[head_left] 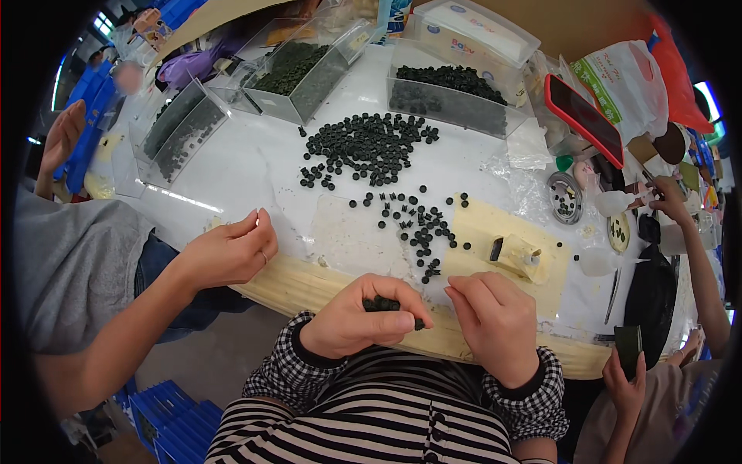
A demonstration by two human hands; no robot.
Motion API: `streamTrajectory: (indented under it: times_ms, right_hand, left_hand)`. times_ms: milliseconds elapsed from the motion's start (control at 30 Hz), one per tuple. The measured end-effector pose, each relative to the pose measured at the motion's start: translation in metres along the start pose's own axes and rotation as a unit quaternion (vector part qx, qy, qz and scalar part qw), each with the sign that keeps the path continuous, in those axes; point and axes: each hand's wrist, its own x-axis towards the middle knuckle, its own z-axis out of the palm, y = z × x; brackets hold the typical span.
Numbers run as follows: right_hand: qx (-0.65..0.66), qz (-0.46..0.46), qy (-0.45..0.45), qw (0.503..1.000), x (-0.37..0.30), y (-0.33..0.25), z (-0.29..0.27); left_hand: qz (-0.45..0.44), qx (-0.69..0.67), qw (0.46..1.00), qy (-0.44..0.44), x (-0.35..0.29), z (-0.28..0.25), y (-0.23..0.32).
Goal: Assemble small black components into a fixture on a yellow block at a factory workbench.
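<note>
My left hand (pixel 359 315) is curled closed around several small black spool-shaped parts (pixel 379 304), with one of them at its thumb and fingertip. Just right of it, my right hand (pixel 498 321) has its thumb and fingers pressed together, fingertips pointing toward the left hand; anything in the pinch is too small to make out. Beyond both hands, a loose scatter of the same black parts (pixel 421 228) lies on the white table (pixel 263 166). A denser heap of them (pixel 359 147) spreads farther back.
Clear bins of black parts (pixel 297 73) (pixel 448 85) stand at the back, another bin (pixel 182 135) at left. A small fixture (pixel 519 259) sits on a yellowish sheet at right, near a red-cased phone (pixel 583 120). Co-workers' hands (pixel 236 251) (pixel 626 383) flank me.
</note>
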Motion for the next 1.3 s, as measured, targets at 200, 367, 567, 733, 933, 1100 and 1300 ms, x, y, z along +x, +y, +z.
streamTrajectory:
  times_ms: [200, 367, 567, 733, 933, 1100, 1300]
  right_hand:
    - [-0.054, 0.024, -0.021, 0.998, 0.002, 0.001, 0.006]
    - [-0.04, 0.02, -0.018, 0.999, 0.009, -0.005, 0.016]
    - [-0.05, 0.0, -0.028, 0.998, 0.007, 0.004, 0.023]
    - [-0.036, 0.012, -0.017, 0.999, 0.004, 0.006, 0.021]
    - [0.019, -0.02, 0.056, 0.998, 0.005, 0.006, 0.018]
    - [0.078, -0.062, 0.172, 0.98, 0.006, 0.0, 0.005]
    - [0.134, -0.046, 0.208, 0.968, -0.002, 0.001, -0.014]
  left_hand:
    - [0.057, -0.088, 0.991, 0.079, 0.002, -0.004, -0.001]
    - [0.074, -0.104, 0.989, 0.076, 0.0, -0.007, -0.001]
    - [0.082, -0.096, 0.988, 0.089, 0.001, -0.007, -0.005]
    - [0.1, -0.106, 0.986, 0.082, 0.003, -0.007, -0.008]
    - [0.102, -0.097, 0.985, 0.095, 0.003, -0.005, -0.007]
    - [0.104, -0.091, 0.986, 0.097, 0.003, -0.004, -0.007]
    - [0.115, -0.097, 0.984, 0.096, 0.005, -0.007, -0.01]
